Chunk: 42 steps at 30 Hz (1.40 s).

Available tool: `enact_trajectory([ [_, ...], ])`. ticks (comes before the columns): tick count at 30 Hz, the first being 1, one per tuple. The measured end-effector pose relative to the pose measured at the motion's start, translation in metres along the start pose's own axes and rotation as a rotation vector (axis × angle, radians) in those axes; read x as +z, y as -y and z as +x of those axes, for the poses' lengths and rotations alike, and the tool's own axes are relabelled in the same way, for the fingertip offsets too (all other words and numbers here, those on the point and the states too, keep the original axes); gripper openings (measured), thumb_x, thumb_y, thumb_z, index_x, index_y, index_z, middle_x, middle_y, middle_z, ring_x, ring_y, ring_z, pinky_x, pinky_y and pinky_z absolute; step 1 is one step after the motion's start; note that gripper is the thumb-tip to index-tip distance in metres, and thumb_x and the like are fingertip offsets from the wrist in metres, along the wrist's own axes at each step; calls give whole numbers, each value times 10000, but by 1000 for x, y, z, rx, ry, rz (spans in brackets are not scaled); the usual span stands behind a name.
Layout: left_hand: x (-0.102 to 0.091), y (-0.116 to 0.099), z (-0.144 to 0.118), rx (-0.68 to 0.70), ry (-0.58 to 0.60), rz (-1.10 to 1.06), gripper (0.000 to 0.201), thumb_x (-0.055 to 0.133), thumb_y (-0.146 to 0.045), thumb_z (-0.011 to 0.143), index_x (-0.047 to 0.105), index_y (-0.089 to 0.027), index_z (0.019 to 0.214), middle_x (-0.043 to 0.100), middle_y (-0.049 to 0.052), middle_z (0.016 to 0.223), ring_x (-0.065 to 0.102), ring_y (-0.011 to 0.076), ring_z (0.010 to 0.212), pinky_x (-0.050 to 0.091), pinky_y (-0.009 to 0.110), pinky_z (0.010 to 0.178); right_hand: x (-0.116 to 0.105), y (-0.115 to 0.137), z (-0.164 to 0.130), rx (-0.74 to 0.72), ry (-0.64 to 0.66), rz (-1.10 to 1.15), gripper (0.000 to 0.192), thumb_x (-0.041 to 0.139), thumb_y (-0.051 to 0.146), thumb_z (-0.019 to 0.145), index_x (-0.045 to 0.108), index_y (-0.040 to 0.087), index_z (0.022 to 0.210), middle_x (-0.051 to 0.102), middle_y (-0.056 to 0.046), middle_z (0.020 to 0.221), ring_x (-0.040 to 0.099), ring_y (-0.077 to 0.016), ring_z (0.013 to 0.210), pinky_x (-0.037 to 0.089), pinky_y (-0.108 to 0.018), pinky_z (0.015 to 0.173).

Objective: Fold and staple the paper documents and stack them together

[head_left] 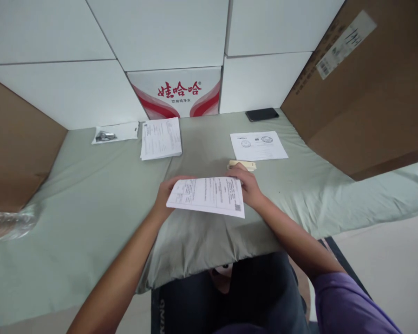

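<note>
Head view | left hand (167, 191) and right hand (248, 186) are grasping paper (205, 195) by opposite sides, near front edge of table (101, 199) | keeping grip light, even is probably preventing bends

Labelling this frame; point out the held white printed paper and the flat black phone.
Held white printed paper (209, 197), head view: middle of the facing page.
Flat black phone (262, 114), head view: middle of its upper face.
</note>
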<state>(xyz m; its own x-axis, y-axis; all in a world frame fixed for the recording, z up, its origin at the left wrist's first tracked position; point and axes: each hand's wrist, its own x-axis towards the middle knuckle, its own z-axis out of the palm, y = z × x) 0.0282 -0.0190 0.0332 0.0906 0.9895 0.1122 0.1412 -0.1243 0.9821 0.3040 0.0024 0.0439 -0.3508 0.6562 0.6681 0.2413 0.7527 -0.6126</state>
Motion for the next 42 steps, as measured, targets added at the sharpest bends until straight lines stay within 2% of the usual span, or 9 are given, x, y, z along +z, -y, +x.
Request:
enact_trajectory([
  [9,2,-7,4,-22,-15,43,184,737,-260,711,787,-202,877,795,56,859,742,218,789,585,319,707,-1,3,-2,119,-64,32,288,723,336,869,678,247,1140,690,-60,972,553,-198,845,480,-361,776],
  [18,-5,-19,2,-9,75,112,158,724,-295,721,771,-182,822,756,43,756,691,196,696,524,277,611,-3,10,-3,189,-197,217,144,705,367,897,747,245,962,727,-51,888,649,-199,812,513,-357,752],
  [23,-12,-17,-3,310,-125,499,209,653,-314,902,742,-197,753,676,8,637,590,147,603,449,261,568,-1,10,-2,379,-312,133,330,701,493,882,724,213,709,641,-14,647,573,-152,611,491,-304,610],
  [26,-18,-16,-4,627,-180,658,171,627,-221,923,781,-234,994,783,45,892,666,193,838,519,323,782,-2,12,-4,420,-257,234,282,758,505,827,780,225,806,736,-39,780,671,-180,713,557,-319,685],
  [29,-22,-15,-3,690,-228,766,239,617,-185,926,776,-266,1084,767,71,1142,638,233,1015,507,386,886,-4,12,-5,403,-187,352,252,837,428,761,805,251,937,781,-53,947,730,-206,860,587,-323,773],
  [32,-25,-10,2,502,-293,807,249,678,-248,883,771,-280,1111,700,79,1235,603,246,1047,499,386,860,-2,9,-7,455,-71,415,245,790,414,818,789,236,986,784,-58,952,736,-188,826,585,-295,719],
  [34,-27,-7,6,250,-305,710,421,729,-331,831,713,-270,1248,683,83,1179,622,226,948,506,366,810,1,6,-8,482,24,430,230,722,399,881,774,216,1008,781,-62,948,733,-169,797,577,-273,691],
  [38,-31,-3,10,-289,-199,177,642,621,-600,862,619,-184,1352,713,72,909,644,200,698,494,317,623,6,1,-8,482,181,421,209,662,297,903,753,188,1056,776,-67,977,736,-157,825,582,-257,703],
  [42,-26,-8,9,-449,-133,-240,682,514,-730,864,704,-140,1147,745,102,829,700,233,703,529,327,607,10,-1,-11,492,315,465,306,574,147,839,730,178,1100,773,-43,922,733,-153,771,596,-270,683],
])
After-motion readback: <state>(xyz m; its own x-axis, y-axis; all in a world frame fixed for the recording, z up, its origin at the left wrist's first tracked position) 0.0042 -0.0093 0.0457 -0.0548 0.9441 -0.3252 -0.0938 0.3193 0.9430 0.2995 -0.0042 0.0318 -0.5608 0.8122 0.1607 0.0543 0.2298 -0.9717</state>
